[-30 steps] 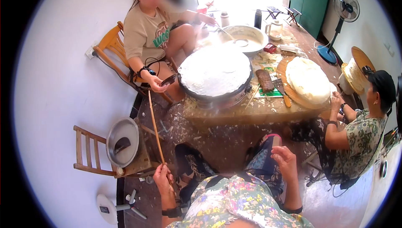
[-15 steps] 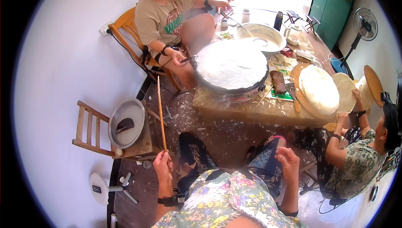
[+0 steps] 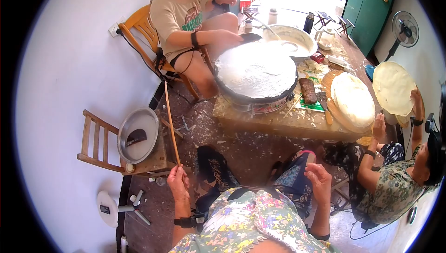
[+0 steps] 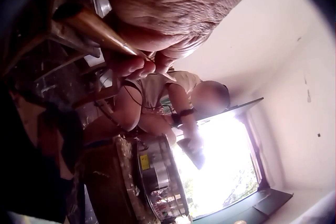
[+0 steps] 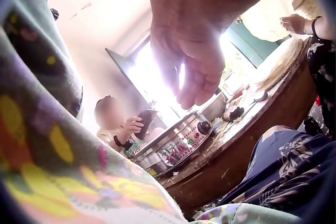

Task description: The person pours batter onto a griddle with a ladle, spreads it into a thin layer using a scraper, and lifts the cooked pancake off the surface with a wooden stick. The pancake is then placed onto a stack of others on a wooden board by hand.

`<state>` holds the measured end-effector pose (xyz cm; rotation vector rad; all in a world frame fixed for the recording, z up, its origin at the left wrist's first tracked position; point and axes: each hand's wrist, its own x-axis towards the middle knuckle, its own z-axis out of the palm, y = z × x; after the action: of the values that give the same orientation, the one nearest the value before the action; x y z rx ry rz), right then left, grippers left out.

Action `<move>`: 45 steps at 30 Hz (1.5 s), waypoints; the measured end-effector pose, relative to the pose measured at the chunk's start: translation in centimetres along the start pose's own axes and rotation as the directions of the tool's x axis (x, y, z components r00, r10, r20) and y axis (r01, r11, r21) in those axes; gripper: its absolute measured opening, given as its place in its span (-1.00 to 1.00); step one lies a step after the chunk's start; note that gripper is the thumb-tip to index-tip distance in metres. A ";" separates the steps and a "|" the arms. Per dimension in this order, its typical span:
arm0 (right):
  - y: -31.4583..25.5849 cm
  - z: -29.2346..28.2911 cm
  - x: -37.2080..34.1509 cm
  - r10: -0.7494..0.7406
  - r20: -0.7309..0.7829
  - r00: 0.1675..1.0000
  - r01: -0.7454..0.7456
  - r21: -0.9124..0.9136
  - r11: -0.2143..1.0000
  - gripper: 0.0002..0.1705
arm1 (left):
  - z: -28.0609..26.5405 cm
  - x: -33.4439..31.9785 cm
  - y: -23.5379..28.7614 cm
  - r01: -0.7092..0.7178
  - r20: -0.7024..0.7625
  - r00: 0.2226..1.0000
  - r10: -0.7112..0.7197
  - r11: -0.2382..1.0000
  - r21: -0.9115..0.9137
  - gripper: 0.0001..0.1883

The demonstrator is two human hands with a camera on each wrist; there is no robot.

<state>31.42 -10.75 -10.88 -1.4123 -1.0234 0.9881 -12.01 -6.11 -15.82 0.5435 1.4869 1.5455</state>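
Observation:
My left hand [image 3: 179, 183] grips the lower end of a long, thin wooden stick [image 3: 171, 123], which points up and slightly left. In the left wrist view, fingers and thumb close round the stick [image 4: 100, 32]. My right hand [image 3: 319, 178] hovers over my right thigh, fingers loosely bent, with nothing in it; the right wrist view shows the same hand [image 5: 191, 66] hanging in the air. Ahead of both hands stands a round griddle [image 3: 292, 85] spread with white batter [image 3: 255, 69]. Across it, a seated person holds a dark scraper [image 3: 250, 38] at the far rim.
A batter basin [image 3: 309, 54] with a ladle stands behind the griddle. On the table [image 3: 260, 123] are a brown block [image 3: 307, 90], a spatula [image 3: 326, 109] and stacked flatbreads [image 3: 353, 99]. At right another person lifts a flatbread [image 3: 394, 88]. A metal basin [image 3: 153, 148] sits on a chair at left.
The opposite person's scraper has moved from the griddle's left side to its far rim. The person at right has raised a flatbread. My stick tilts further left; my right hand stays almost still.

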 end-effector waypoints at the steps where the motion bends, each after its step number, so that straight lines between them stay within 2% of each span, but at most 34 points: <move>1: 0.0 0.0 0.0 0.000 0.001 1.000 0.000 0.002 1.000 -0.76 | 0.1 0.0 0.2 -0.005 -0.003 1.000 0.005 1.000 0.003 -0.79; 10: -0.6 0.1 -0.3 0.002 -0.008 1.000 -0.002 -0.031 1.000 -0.75 | -0.3 0.3 -1.0 -0.034 0.036 0.999 0.030 0.992 0.122 -0.78; 28: 0.2 -0.4 -0.3 -0.019 -0.001 1.000 0.019 -0.023 1.000 -0.74 | 0.6 -0.4 -0.2 0.014 0.064 0.998 -0.022 0.993 0.114 -0.80; 31: 0.1 -0.4 -0.2 -0.011 0.010 1.000 0.011 -0.018 1.000 -0.74 | 0.7 -0.4 -0.4 0.043 0.117 0.992 -0.053 0.995 0.092 -0.81; 34: 0.3 -0.4 -0.3 -0.008 0.021 1.000 0.009 -0.035 0.999 -0.74 | 1.1 -0.5 -0.8 0.027 0.152 0.987 -0.051 0.988 0.152 -0.76; 40: -1.1 -0.2 -0.6 -0.065 0.054 0.996 0.075 -0.212 0.974 -0.76 | 2.9 -1.7 -0.4 -0.103 0.292 0.956 -0.023 0.906 0.411 -0.71; 42: -1.4 -0.1 -1.1 -0.032 0.054 0.998 0.042 -0.198 0.979 -0.76 | 2.6 -1.4 -1.3 -0.212 0.379 0.925 0.034 0.874 0.438 -0.71; 45: -1.3 -0.1 -1.5 -0.021 0.063 0.998 0.029 -0.127 0.992 -0.74 | 3.5 -2.0 -1.1 -0.290 0.454 0.890 0.041 0.819 0.495 -0.72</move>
<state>31.04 -12.14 -9.49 -1.4773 -1.1646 0.9671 -7.83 -6.00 -15.70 1.3032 1.5511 0.9982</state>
